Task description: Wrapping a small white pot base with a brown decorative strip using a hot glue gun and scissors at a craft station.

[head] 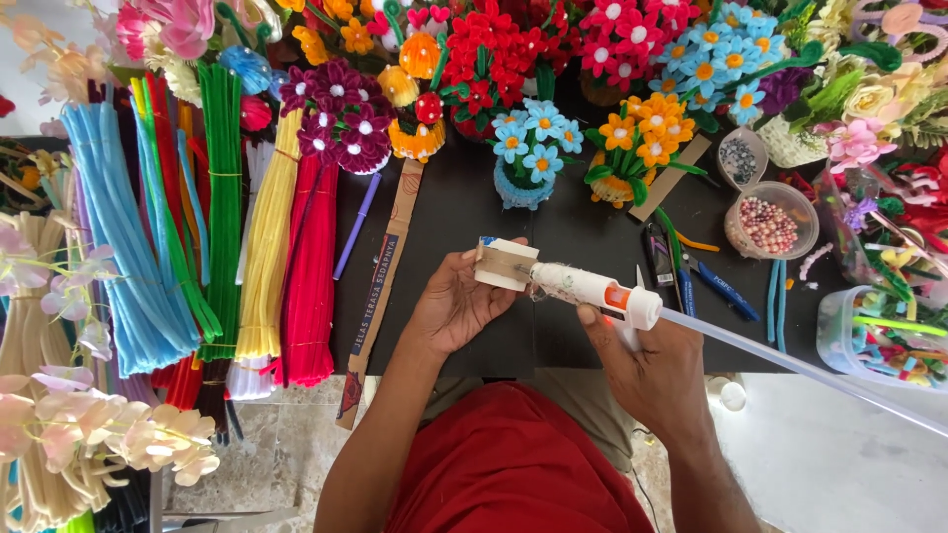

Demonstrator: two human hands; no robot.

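My left hand [456, 304] holds a small rolled piece of cardboard [505, 264] over the black table [464, 212]. My right hand [654, 370] grips a white hot glue gun [595, 290], its nozzle touching the cardboard's right end. A long clear glue stick [790, 363] runs out of the gun's back toward the lower right. My red garment fills the bottom centre.
Bundles of pipe cleaners in blue, green, yellow [265, 247] and red [309, 276] lie at left. Pipe-cleaner flower pots [640, 143] stand along the back. A bead cup [771, 224], pliers [713, 281], a cardboard strip [380, 286] and a plastic tub [884, 336] are nearby.
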